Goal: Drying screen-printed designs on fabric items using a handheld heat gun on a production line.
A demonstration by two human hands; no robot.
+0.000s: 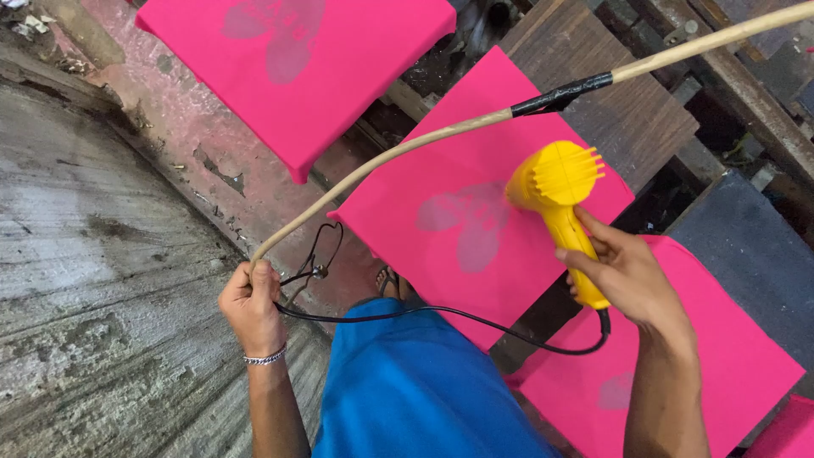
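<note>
Your right hand [623,276] is wrapped tight around the handle of the yellow heat gun [555,191], fingers fully curled, nozzle end aimed at about 10 o'clock onto the grey butterfly-shaped print [471,222] on the middle pink fabric panel [475,254]. Your left hand [252,301] is fisted at 8 o'clock around the end of the long curved cane [398,151], which arcs up to 2 o'clock, with a black taped joint [561,95] partway along; the thin black wires [314,254] sit just beside that fist. The black cord [441,315] loops from the gun's base across your blue clothing [415,390]. 3 more pink panels show: 1 at 12 o'clock [288,76] with its own print, 1 at 4 o'clock [721,356], and a corner at 5 o'clock. To do this well, I'd judge: hold the gun above the print, not touching, sweep evenly over the whole shape, don't park on 1 spot, keep the cord off the wet print.
</note>
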